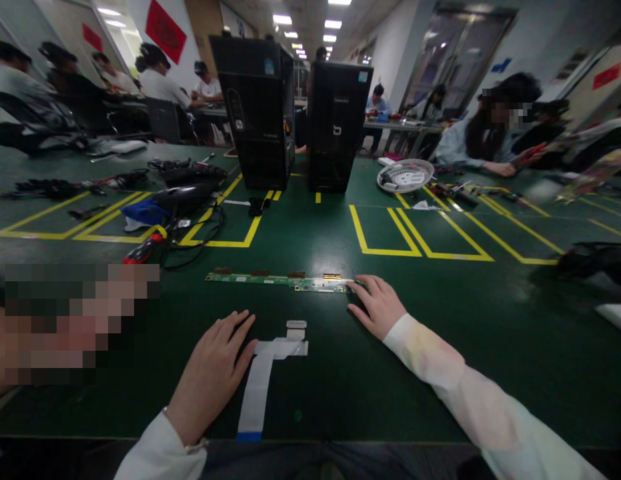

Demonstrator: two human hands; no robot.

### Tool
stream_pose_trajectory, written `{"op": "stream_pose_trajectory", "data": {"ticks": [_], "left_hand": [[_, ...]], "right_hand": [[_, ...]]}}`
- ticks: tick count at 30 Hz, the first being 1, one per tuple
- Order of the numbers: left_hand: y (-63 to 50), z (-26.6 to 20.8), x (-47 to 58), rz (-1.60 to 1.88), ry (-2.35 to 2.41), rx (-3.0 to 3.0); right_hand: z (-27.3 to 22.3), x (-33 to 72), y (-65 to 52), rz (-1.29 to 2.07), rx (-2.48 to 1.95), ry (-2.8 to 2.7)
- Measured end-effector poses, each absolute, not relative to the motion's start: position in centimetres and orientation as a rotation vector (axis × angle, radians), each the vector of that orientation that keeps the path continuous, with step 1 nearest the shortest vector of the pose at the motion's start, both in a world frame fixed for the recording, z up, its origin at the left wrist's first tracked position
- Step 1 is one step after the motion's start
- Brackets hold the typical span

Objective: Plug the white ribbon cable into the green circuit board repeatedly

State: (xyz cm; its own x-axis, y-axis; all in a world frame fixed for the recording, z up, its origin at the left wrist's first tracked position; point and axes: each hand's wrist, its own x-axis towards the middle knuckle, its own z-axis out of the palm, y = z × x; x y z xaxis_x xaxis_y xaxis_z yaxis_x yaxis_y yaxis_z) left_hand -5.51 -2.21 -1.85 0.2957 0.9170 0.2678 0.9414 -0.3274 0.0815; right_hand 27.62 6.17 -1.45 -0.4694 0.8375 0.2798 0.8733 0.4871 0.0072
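Note:
A long, narrow green circuit board [270,280] with gold-brown tabs along its far edge lies flat on the green table. At its right end, the fingertips of my right hand [377,303] rest on or beside it, fingers extended. Nearer to me is a white flat ribbon cable [257,390], bent at a corner, with a connector [297,325] at the far end and a blue tip at the table's front edge. My left hand [215,370] lies on the table left of the cable, fingers stretched, thumb tip at the cable's corner.
Two black computer towers [263,113] stand at the back. A white basket [405,175] sits back right. Left are dark cables [190,197] and a red-black tool handle [143,248] near a blurred-out co-worker. Yellow tape [390,252] marks the table. Other people sit around.

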Motion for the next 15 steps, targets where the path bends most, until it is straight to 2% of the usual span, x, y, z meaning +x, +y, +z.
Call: {"op": "stream_pose_trajectory", "data": {"ticks": [4, 15], "left_hand": [[-2.1, -1.9, -5.5, -0.414, -1.768, -2.452], [-2.3, -1.2, -5.4, -0.455, -1.718, -2.557]], "right_hand": [[-2.8, 27.5, 6.8, -0.075, -1.195, -2.542], [-3.0, 27.6, 7.4, -0.014, -1.167, -2.551]]}}
